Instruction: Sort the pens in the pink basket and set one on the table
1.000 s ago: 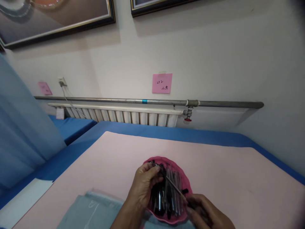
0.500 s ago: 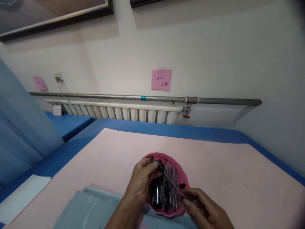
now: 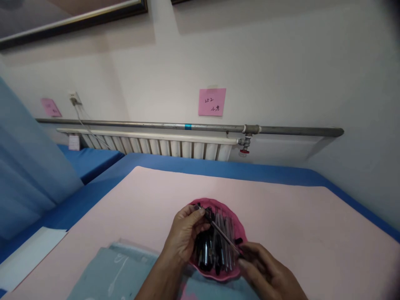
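My left hand (image 3: pixel 184 233) pinches the upper left end of a slim dark pen (image 3: pixel 222 234) between thumb and fingers. At the pen's lower right end, my right hand (image 3: pixel 268 271) has its thumb and fingers closed on it. The pen slants over a pink scalloped dish (image 3: pixel 240 227). Inside the dish lie several clear pen barrels (image 3: pixel 230 237) on the right and a cluster of glossy black pen parts (image 3: pixel 205 254) on the left. My fingers hide both pen tips, and my left hand covers part of the dish's left rim.
A pink sheet (image 3: pixel 296 221) covers the blue bed (image 3: pixel 187 166). Blue-green cloth (image 3: pixel 103 271) lies at front left, with white paper (image 3: pixel 31 254) beyond it. A radiator (image 3: pixel 175 149) and pipe (image 3: pixel 150 124) run along the wall; a blue curtain (image 3: pixel 28 166) hangs left.
The view has shifted very slightly. Both hands keep hold of the pen over the dish, almost in the same place.
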`<action>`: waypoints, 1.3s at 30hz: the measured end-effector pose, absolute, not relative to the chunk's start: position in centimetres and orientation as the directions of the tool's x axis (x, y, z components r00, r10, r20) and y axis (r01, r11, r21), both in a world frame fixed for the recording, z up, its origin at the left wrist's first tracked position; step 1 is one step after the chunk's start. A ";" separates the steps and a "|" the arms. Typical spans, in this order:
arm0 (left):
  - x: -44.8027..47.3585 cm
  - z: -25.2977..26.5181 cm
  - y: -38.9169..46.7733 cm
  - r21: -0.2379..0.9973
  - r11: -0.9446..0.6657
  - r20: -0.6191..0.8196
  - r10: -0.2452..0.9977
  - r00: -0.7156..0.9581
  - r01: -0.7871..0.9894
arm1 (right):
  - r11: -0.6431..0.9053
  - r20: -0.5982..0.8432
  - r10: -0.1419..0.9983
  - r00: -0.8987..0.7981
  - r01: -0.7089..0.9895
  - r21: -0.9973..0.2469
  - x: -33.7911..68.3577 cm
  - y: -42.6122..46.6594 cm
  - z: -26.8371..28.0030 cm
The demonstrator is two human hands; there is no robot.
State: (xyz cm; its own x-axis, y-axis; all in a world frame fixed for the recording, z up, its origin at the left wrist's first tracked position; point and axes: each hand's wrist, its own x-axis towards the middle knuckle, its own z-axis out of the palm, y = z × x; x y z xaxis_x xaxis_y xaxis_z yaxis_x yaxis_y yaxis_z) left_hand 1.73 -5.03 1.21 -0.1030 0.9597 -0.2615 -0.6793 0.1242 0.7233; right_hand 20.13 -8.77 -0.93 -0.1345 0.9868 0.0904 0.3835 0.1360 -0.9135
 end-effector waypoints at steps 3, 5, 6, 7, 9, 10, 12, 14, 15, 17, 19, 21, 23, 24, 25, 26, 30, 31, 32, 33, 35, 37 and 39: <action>1.7 1.2 -5.0 0.740 0.130 -0.264 0.959 -0.107 -0.660 | 0.238 0.215 0.971 -0.104 0.481 -0.844 20.2 -8.8 -0.5; 1.7 1.2 -5.0 0.745 0.129 -0.255 0.962 -0.100 -0.655 | 0.243 0.203 0.970 -0.135 0.480 -0.843 20.1 -8.9 -0.2; 1.7 1.1 -5.0 0.744 0.128 -0.252 0.963 -0.098 -0.656 | 0.232 0.183 0.972 -0.148 0.468 -0.853 20.1 -8.9 -0.1; 1.8 1.1 -5.0 0.743 0.129 -0.252 0.963 -0.096 -0.657 | 0.221 0.169 0.974 -0.153 0.461 -0.859 20.0 -8.9 0.0; 1.8 1.1 -5.0 0.740 0.133 -0.256 0.962 -0.093 -0.659 | 0.229 0.182 0.973 -0.143 0.476 -0.849 20.0 -9.0 0.1; 1.9 1.2 -5.0 0.739 0.136 -0.259 0.961 -0.092 -0.660 | 0.249 0.209 0.968 -0.136 0.490 -0.835 19.9 -9.0 0.0; 2.0 1.2 -5.1 0.737 0.141 -0.261 0.962 -0.085 -0.661 | 0.284 0.249 0.959 -0.137 0.512 -0.810 19.9 -9.1 0.0; 2.0 1.2 -5.2 0.736 0.143 -0.257 0.963 -0.077 -0.662 | 0.260 0.213 0.965 -0.151 0.494 -0.830 20.0 -9.0 -0.2; 2.0 1.2 -5.2 0.736 0.146 -0.256 0.964 -0.072 -0.661 | 0.229 0.175 0.972 -0.157 0.474 -0.850 20.0 -9.0 -0.3; 2.0 1.3 -5.3 0.739 0.147 -0.255 0.964 -0.070 -0.657 | 0.184 0.126 0.979 -0.158 0.442 -0.878 20.0 -9.0 -0.4; 2.0 1.3 -5.3 0.743 0.147 -0.256 0.964 -0.075 -0.653 | 0.211 0.158 0.976 -0.151 0.457 -0.864 20.1 -8.9 -0.5; 2.0 1.4 -5.3 0.744 0.147 -0.257 0.963 -0.076 -0.651 | 0.267 0.223 0.964 -0.147 0.510 -0.817 20.2 -8.9 -0.4; 2.0 1.6 -5.4 0.745 0.152 -0.253 0.965 -0.065 -0.649 | 0.277 0.224 0.961 -0.164 0.551 -0.787 20.3 -8.9 -0.2; 2.0 1.6 -5.4 0.747 0.154 -0.250 0.966 -0.058 -0.647 | 0.265 0.199 0.964 -0.176 0.559 -0.786 20.4 -8.9 -0.1; 2.0 1.7 -5.4 0.749 0.157 -0.247 0.967 -0.052 -0.644 | 0.256 0.173 0.965 -0.197 0.560 -0.788 20.5 -8.8 0.0; 2.0 1.7 -5.4 0.752 0.159 -0.247 0.968 -0.049 -0.640 | 0.255 0.154 0.963 -0.222 0.561 -0.788 20.6 -8.8 0.1; 2.2 1.8 -5.4 0.778 0.169 -0.254 0.965 -0.057 -0.605 | 0.305 0.170 0.947 -0.274 0.594 -0.744 20.7 -8.5 0.0; 2.2 1.7 -5.5 0.788 0.169 -0.251 0.966 -0.059 -0.592 | 0.308 0.170 0.946 -0.277 0.602 -0.737 20.7 -8.5 0.0; 2.3 1.7 -5.5 0.797 0.170 -0.247 0.967 -0.056 -0.580 | 0.304 0.160 0.946 -0.281 0.604 -0.737 20.7 -8.5 0.0; 2.2 1.6 -5.5 0.804 0.173 -0.244 0.968 -0.051 -0.569 | 0.298 0.144 0.946 -0.292 0.597 -0.745 20.7 -8.5 0.1; 2.1 1.5 -5.6 0.816 0.175 -0.237 0.971 -0.043 -0.551 | 0.274 0.100 0.943 -0.318 0.570 -0.775 20.6 -8.6 0.5; 1.9 1.4 -5.6 0.829 0.163 -0.216 0.976 -0.037 -0.534 | 0.220 0.040 0.943 -0.330 0.529 -0.820 20.5 -8.7 0.8; 1.8 1.4 -5.6 0.840 0.146 -0.190 0.981 -0.030 -0.523 | 0.123 -0.049 0.936 -0.348 0.456 -0.881 20.4 -8.8 1.0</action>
